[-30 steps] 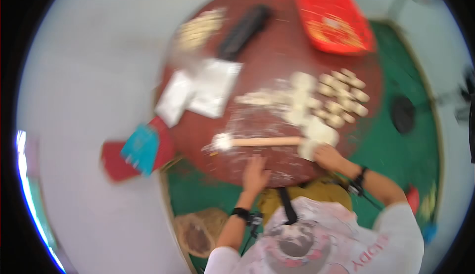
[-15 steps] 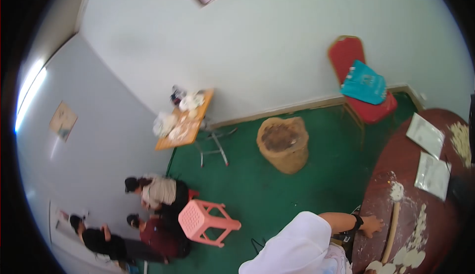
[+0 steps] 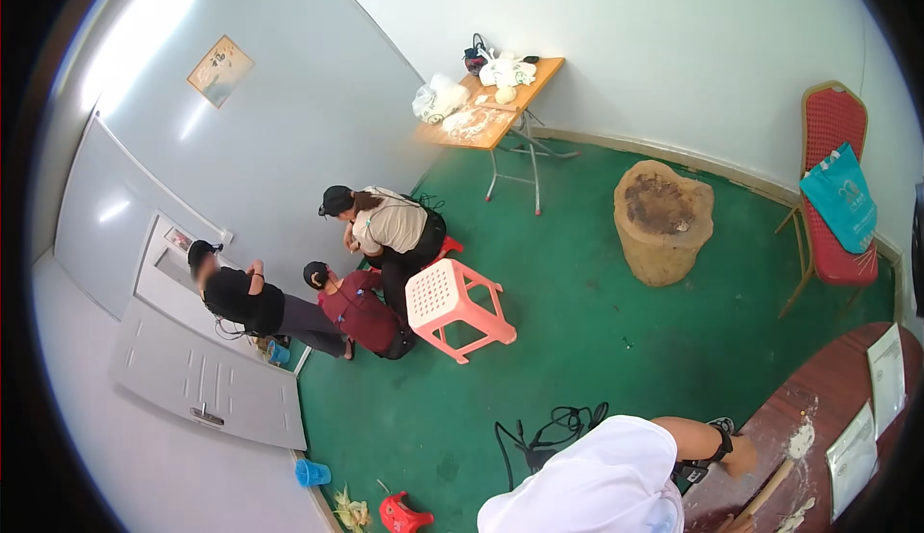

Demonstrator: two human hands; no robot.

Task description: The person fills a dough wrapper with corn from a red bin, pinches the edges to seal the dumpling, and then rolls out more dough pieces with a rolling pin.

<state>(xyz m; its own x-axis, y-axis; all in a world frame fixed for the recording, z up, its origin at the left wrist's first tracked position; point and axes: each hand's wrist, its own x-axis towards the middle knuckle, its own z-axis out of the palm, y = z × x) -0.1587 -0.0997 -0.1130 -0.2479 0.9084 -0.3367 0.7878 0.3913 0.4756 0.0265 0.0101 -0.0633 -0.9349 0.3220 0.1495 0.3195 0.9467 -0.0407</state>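
Note:
My left hand [image 3: 741, 456], with a black band at the wrist, is at the edge of the dark red table [image 3: 837, 369], below a white sleeve [image 3: 597, 480]. Its fingers are blurred, so their pose is unclear. A wooden rolling pin [image 3: 770, 491] lies slantwise just beside it. Only a small part of my right hand [image 3: 736, 524] shows at the bottom edge, close to the pin's lower end; its grip is hidden. White flour [image 3: 801, 440] lies by the pin's upper end, and a pale dough piece [image 3: 797, 516] is near the bottom.
Two white packets [image 3: 886, 379] lie on the table's right. Beyond are a tree stump [image 3: 664, 225], a red chair [image 3: 835, 119] with a blue bag [image 3: 840, 196], a pink stool [image 3: 460, 307], a floury wooden table [image 3: 539, 80], cables [image 3: 568, 422] and three people [image 3: 395, 225].
The view has swung left and down, bringing in the door and blue bin. The dark red table has shifted toward the lower right, and much of its dough has left the view.

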